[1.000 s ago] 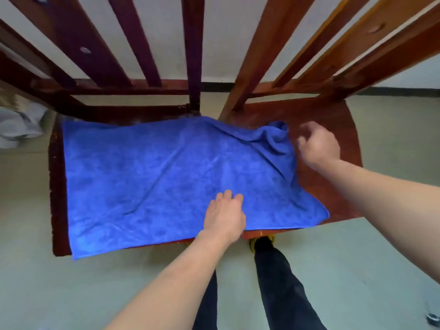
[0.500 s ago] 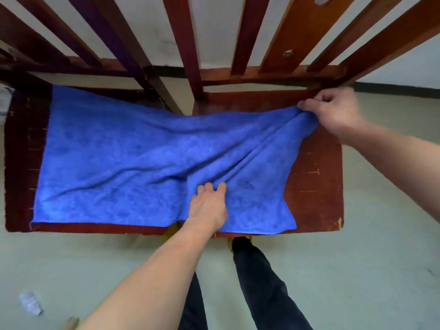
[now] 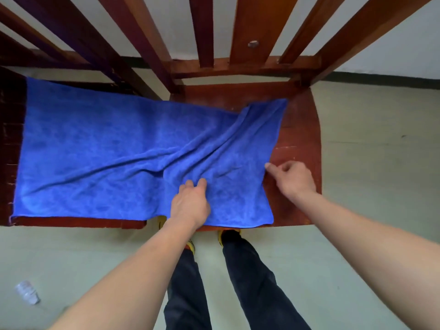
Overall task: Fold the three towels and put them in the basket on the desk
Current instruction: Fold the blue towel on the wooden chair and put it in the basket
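A blue towel (image 3: 100, 148) lies spread across two wooden chair seats (image 3: 297, 129), wrinkled toward its right end. My left hand (image 3: 190, 206) presses flat on the towel near its front edge, fingers apart. My right hand (image 3: 294, 178) hovers at the towel's right edge over the bare seat, fingers curled and the forefinger touching the cloth edge; it holds nothing. No basket or other towels are in view.
Slatted wooden chair backs (image 3: 250, 32) rise behind the seats. A crushed plastic bottle (image 3: 27, 291) lies on the pale floor at the lower left. My legs and shoes (image 3: 229, 235) stand right at the seat's front edge.
My right hand let go of the towel's far right corner and came down to the middle of the right edge. The left hand stayed pressed on the towel.
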Demonstrator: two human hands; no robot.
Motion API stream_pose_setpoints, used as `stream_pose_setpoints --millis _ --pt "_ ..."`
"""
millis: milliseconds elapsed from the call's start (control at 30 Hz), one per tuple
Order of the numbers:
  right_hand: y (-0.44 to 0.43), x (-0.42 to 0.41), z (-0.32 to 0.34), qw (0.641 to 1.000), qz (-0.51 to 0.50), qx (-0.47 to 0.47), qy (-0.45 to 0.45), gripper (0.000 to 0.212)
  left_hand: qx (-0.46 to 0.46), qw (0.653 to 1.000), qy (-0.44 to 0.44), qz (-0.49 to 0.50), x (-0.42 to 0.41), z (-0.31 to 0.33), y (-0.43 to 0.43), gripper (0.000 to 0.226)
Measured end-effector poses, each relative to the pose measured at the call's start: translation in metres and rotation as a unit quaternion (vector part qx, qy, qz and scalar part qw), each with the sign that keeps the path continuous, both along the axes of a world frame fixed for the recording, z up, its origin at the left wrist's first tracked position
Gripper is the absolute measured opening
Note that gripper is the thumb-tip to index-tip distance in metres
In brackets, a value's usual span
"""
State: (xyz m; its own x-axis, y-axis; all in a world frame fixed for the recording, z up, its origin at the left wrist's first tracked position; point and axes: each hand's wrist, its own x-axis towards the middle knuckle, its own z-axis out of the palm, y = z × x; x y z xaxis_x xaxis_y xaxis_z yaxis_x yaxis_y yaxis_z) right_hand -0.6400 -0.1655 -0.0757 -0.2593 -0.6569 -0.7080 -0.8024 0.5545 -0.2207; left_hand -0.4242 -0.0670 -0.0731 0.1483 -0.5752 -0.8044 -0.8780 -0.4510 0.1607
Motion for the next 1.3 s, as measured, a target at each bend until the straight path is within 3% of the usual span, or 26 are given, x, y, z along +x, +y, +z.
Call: stream_pose_setpoints --millis 67,133,267,333,433,500,633,700,767,900,1000,1067,1200,1300 --pt "0.039 0.001 0.001 0.996 0.038 0.076 -0.001 0.036 0.003 1.000 0.012 0.019 -0.004 0.002 0.002 0.039" --pt "0.056 0.004 -0.005 0.995 0.047 0.089 -0.016 0.032 0.008 1.000 0.016 0.025 -0.004 0.002 0.001 0.034" --pt "0.055 -0.014 -0.010 0.987 -0.078 0.030 -0.140 0.031 0.018 1.000 0.016 0.002 -0.003 0.004 -0.002 0.033" --pt "0.057 -0.037 -0.005 0.988 -0.104 -0.001 -0.117 0.030 0.031 0.999 0.027 -0.009 -0.004 0.004 0.000 0.036" --pt "0.067 -0.072 0.006 0.999 -0.032 0.034 0.020 0.029 0.064 0.994 0.083 -0.020 -0.010 0.005 0.001 0.040" --pt "0.070 -0.079 0.013 0.996 0.017 0.061 0.054 0.027 0.060 0.993 0.098 -0.029 -0.014 0.007 -0.005 0.037" --pt "0.036 -0.057 0.027 0.989 0.105 -0.084 0.069 0.017 -0.134 0.989 0.060 0.008 -0.006 0.017 -0.046 0.025" --pt "0.008 -0.034 0.027 0.974 0.170 -0.146 0.042 0.026 -0.225 0.974 0.035 0.005 0.007 0.017 -0.080 0.026" --pt "-0.016 -0.009 0.022 0.959 0.240 -0.152 0.014 0.039 -0.272 0.962 0.008 0.001 0.020 0.013 -0.116 0.031" --pt "-0.041 0.017 0.005 0.930 0.361 -0.050 0.045 0.070 -0.201 0.979 -0.026 -0.012 0.036 -0.004 -0.169 0.039" --pt "-0.051 0.008 -0.005 0.901 0.426 -0.036 0.073 0.079 -0.144 0.989 -0.038 -0.015 0.039 -0.018 -0.181 0.026" --pt "-0.060 -0.002 -0.008 0.891 0.446 -0.042 0.073 0.081 -0.167 0.985 -0.042 0.017 0.040 -0.027 -0.184 0.017" --pt "-0.075 -0.010 -0.010 0.890 0.452 -0.034 0.060 0.080 -0.253 0.936 -0.013 0.243 0.044 -0.032 -0.190 0.019" --pt "-0.073 -0.007 -0.003 0.902 0.426 -0.031 0.069 0.081 -0.266 0.939 0.007 0.218 0.041 -0.019 -0.178 0.037"
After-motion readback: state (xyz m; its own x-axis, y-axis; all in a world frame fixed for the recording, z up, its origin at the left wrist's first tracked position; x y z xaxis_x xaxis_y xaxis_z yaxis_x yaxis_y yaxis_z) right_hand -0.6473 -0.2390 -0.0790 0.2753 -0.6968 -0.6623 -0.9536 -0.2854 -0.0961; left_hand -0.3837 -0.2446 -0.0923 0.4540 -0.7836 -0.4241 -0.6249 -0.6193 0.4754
